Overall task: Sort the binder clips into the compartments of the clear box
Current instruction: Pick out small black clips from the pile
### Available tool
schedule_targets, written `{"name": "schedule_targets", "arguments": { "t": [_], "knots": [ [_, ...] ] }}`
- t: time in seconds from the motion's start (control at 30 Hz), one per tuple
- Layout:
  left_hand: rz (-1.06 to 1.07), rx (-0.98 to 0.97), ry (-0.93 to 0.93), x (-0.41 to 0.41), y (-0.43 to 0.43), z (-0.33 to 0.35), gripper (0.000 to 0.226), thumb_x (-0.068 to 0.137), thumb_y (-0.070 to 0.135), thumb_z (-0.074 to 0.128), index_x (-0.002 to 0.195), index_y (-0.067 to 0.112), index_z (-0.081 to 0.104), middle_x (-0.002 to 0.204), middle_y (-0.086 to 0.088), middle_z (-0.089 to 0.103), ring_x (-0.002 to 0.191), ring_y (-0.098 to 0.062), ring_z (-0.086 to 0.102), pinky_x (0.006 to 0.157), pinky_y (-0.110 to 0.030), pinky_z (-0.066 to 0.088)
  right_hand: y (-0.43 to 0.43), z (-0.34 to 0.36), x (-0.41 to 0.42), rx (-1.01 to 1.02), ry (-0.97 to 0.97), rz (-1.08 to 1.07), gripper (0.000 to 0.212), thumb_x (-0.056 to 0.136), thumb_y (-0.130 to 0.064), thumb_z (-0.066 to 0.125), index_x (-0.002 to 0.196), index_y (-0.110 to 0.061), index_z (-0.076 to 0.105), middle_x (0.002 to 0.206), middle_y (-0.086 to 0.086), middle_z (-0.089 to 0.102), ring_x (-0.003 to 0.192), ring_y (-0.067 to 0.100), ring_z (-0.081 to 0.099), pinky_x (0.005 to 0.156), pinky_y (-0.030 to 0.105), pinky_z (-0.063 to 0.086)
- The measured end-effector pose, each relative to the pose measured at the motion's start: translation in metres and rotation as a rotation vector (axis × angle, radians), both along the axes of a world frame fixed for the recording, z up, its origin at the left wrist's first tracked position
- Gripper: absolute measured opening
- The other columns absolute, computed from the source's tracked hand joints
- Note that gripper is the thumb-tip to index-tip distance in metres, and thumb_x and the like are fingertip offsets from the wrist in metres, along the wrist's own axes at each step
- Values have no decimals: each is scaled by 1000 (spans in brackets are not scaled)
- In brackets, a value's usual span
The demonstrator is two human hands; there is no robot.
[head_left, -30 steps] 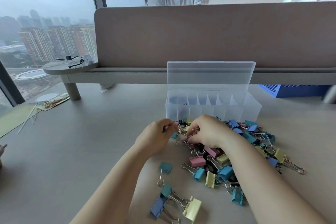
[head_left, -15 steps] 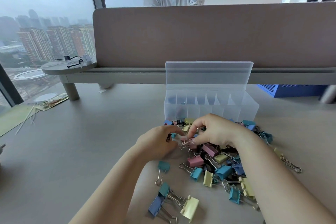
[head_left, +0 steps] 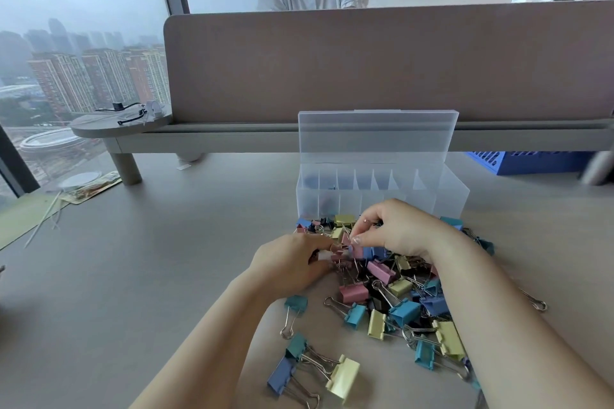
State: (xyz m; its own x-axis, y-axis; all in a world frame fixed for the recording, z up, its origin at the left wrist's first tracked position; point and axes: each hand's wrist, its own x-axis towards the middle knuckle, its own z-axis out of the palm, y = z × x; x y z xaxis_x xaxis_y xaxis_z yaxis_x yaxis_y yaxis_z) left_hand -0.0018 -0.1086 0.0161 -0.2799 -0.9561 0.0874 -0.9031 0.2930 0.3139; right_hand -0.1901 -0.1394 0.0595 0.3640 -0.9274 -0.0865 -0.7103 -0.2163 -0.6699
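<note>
A heap of coloured binder clips [head_left: 392,289] in pink, blue, yellow, teal and black lies on the desk in front of the clear box [head_left: 448,196]. The box stands open with its lid upright, and its divided compartments look mostly bare. My left hand [head_left: 292,262] rests at the heap's left edge, fingers curled onto small pink clips [head_left: 339,256]. My right hand [head_left: 398,229] hovers over the heap's far side and pinches a small pink clip [head_left: 347,239] between thumb and fingertips. Both hands meet just in front of the box.
A grey desk divider [head_left: 382,60] rises behind the box, and a person sits beyond it. A blue crate [head_left: 531,161] is at the far right. A round side shelf [head_left: 119,121] with a cable and some papers [head_left: 89,186] lie at the left.
Both hands have shifted slightly toward me and left within the heap. The right hand's fingers have lifted and now pinch a small pink clip beside the left fingertips.
</note>
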Motion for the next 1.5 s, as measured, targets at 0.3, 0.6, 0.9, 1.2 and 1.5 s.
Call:
{"name": "schedule_targets", "arguments": {
  "t": [0.3,0.6,0.9,1.2,1.5],
  "knots": [
    [53,25,42,6,-4,-1,11,90,44,57,99,37,59,71,13,50,62,-3,46,56,-24,37,-6,-10,0,-148,53,-185,13,87,-12,61,85,-17,73,76,-12,62,74,11,55,61,24,41],
    [47,20,12,8,2,7,31,91,32,53,117,50,54,78,17,52,71,-7,48,59,-24,39,2,-7,12,-20,214,82,6,75,-21,78,80,-20,75,89,1,71,74,14,58,64,27,45],
    [-7,43,7,5,1,0,19,89,42,57,108,47,58,90,11,60,78,-11,55,68,-29,47,3,-13,22,-39,323,74,17,73,-21,73,90,-20,74,92,9,71,68,18,54,61,28,41],
    [-5,159,359,16,-2,4,11,89,31,63,95,23,66,63,8,45,54,-7,38,55,-21,33,9,-8,23,-117,412,104,18,85,-19,70,99,-29,71,44,-13,54,47,7,51,54,22,43],
    [167,661,1336,17,4,13,11,96,16,51,87,12,57,66,1,43,50,-8,33,41,-15,20,7,-12,18,-90,275,120,14,82,-23,74,96,-24,74,77,-19,61,78,7,56,67,25,42]
  ]
}}
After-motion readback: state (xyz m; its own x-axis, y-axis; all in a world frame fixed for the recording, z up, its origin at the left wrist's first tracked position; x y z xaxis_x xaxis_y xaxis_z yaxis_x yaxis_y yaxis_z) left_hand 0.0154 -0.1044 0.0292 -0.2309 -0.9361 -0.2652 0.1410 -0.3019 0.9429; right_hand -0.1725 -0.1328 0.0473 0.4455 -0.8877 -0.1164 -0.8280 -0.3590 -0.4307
